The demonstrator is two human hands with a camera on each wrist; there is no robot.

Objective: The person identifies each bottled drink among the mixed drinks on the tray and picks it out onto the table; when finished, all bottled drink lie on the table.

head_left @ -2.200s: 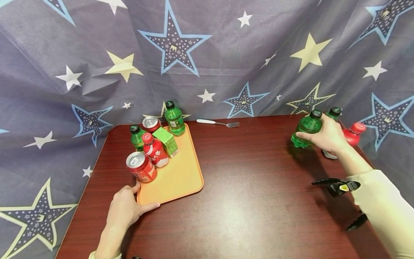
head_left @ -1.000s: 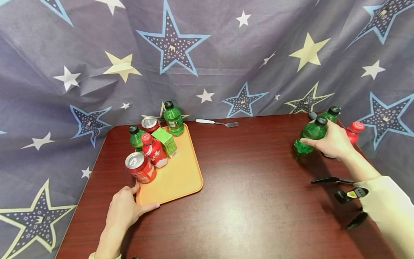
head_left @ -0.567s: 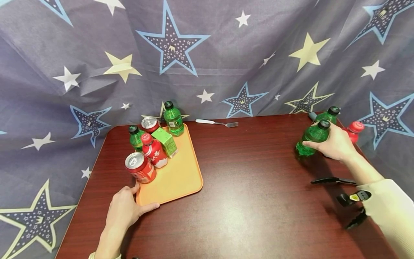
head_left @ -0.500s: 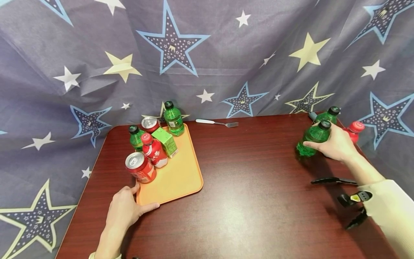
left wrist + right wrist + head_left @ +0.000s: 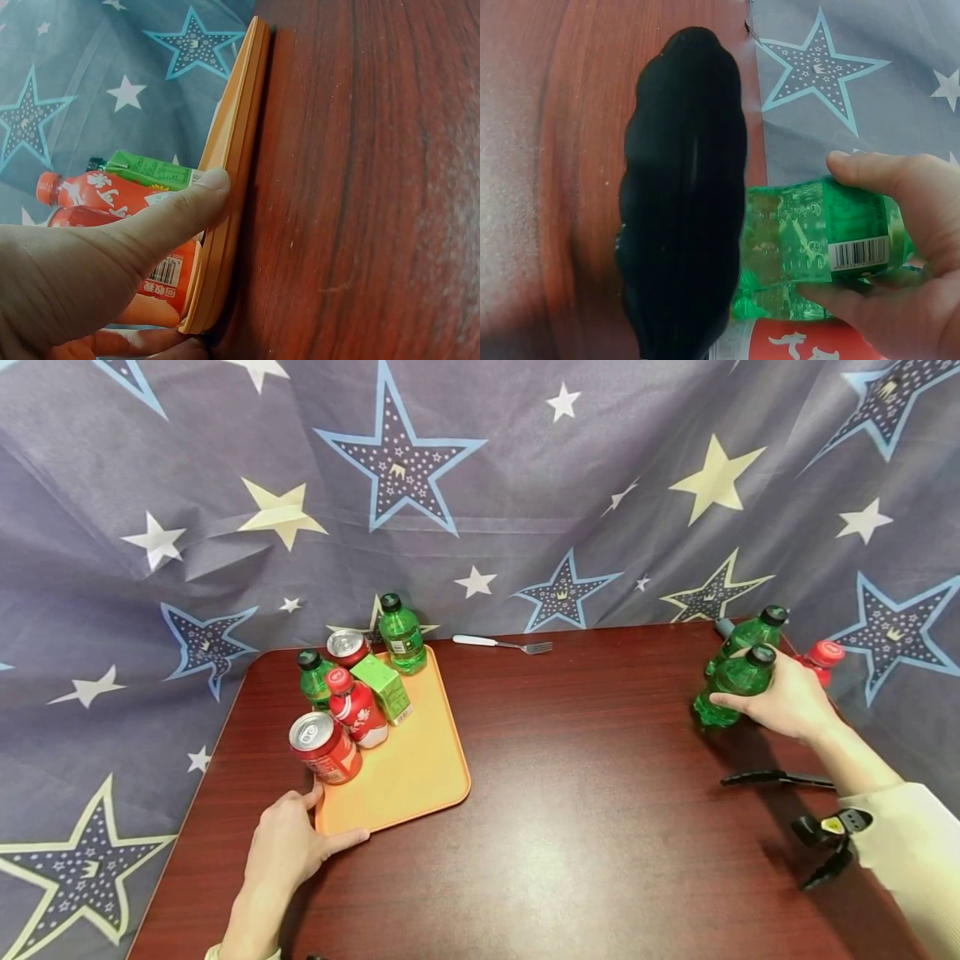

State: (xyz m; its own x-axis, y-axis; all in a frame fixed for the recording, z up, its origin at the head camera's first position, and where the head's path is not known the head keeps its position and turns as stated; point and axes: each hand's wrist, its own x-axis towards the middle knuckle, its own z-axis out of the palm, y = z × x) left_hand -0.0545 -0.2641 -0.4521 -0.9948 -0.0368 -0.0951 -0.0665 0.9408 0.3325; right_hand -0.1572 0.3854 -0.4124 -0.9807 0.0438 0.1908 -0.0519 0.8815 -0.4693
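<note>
Over by the far right corner of the worktop (image 5: pixel 562 827), the right hand (image 5: pixel 793 697) grips a green bottle (image 5: pixel 738 677) so close to its neighbouring bottle (image 5: pixel 752 633) that a sideways nudge could topple it, while the left hand (image 5: pixel 288 839) holds the near left corner of the tray (image 5: pixel 423 777).

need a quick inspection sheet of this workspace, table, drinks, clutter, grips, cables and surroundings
surface: dark red table, glare in front
job's things: orange tray bears front red can, left red-capped bottle, green carton, far green bottle; back red can and left green bottle, footing hidden
clutter: fork at far edge; black utensil, partly hidden
grips: left hand holds tray's near-left corner; right hand holds one green bottle, with second green bottle and right red-capped bottle beyond
cables: nothing seen
surroundings: star-print cloth behind
</note>
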